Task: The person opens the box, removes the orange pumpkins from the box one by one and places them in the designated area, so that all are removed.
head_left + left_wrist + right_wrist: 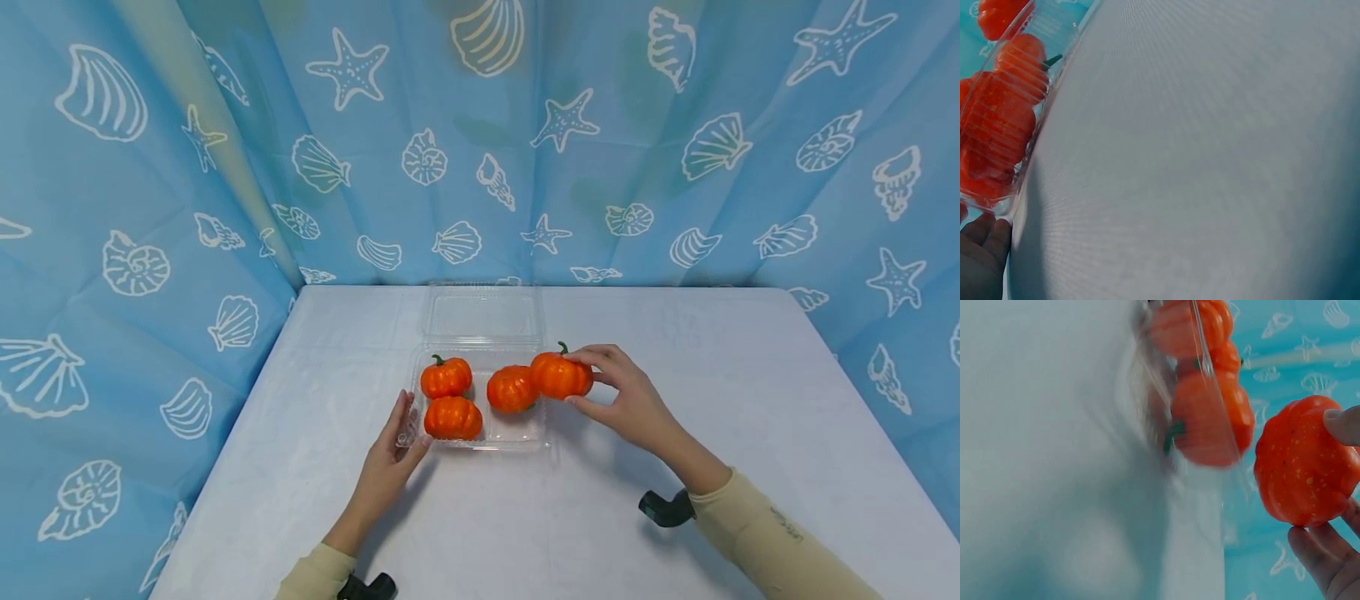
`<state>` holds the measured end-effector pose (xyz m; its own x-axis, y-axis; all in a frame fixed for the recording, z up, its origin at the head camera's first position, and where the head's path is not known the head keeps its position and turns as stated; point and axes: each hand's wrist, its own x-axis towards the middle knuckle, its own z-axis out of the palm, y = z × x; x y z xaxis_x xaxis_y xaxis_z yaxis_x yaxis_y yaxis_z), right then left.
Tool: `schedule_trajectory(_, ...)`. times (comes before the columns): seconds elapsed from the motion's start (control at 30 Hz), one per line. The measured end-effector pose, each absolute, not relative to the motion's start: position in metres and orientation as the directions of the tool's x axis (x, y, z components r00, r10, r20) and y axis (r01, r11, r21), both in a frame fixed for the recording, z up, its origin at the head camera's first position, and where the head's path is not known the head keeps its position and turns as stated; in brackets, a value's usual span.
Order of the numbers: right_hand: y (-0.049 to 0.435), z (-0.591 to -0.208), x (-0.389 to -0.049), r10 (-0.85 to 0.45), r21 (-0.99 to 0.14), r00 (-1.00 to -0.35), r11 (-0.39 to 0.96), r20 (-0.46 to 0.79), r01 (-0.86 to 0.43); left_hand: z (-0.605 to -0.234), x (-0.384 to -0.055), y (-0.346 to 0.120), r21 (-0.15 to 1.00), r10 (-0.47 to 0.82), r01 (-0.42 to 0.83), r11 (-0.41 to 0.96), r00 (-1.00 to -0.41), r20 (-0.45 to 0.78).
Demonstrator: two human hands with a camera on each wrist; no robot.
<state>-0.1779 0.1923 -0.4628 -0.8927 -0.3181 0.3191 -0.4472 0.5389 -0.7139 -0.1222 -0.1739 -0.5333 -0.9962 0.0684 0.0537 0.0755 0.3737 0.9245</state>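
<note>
A small orange toy pumpkin [561, 376] with a green stem is pinched between the thumb and fingers of my right hand [626, 400]. It is held up at the right side of a clear plastic clamshell box [517, 433], and the right wrist view shows the held pumpkin [1307, 462] apart from the box wall. Inside the box, two pumpkins lie on the left, a rear one [446, 377] and a front one [453, 418]; a third pumpkin [512, 389] lies right of them. My left hand [386, 462] holds the box's front left corner, thumb in front, fingers along the left side.
The box's lid [483, 315] is folded back towards the far edge of the white-covered table [262, 467]. Behind the table hangs a blue curtain [420, 108] with white shells and starfish. Black wrist mounts [666, 508] stick out from both forearms.
</note>
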Motion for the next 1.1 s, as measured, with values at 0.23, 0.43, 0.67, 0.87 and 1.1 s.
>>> schedule_trajectory(0.23, 0.213, -0.478, -0.189, -0.231, -0.723, -0.919, 0.568, 0.319, -0.393, -0.534, -0.122, -0.173, 0.929, 0.068, 0.074, 0.362, -0.996, 0.053)
schedule_trajectory(0.43, 0.226, -0.499, -0.200, -0.214, -0.713, -0.931, 0.600, 0.295, -0.364, -0.533, -0.121, -0.173, 0.930, 0.072, 0.074, 0.359, -0.996, 0.051)
schedule_trajectory(0.67, 0.233, -0.515, -0.213, -0.231, -0.674, -0.932, 0.645, 0.278, -0.361, -0.533, -0.122, -0.173, 0.928, 0.071, 0.071, 0.367, -0.996, 0.049)
schedule_trajectory(0.87, 0.236, -0.524, -0.217, -0.245, -0.645, -0.935, 0.677, 0.258, -0.356, -0.534, -0.122, -0.172, 0.925, 0.074, 0.072, 0.373, -0.996, 0.048)
schedule_trajectory(1.1, 0.236, -0.522, -0.219, -0.261, -0.616, -0.936, 0.705, 0.235, -0.351, -0.531, -0.121, -0.173, 0.923, 0.077, 0.072, 0.377, -0.996, 0.046)
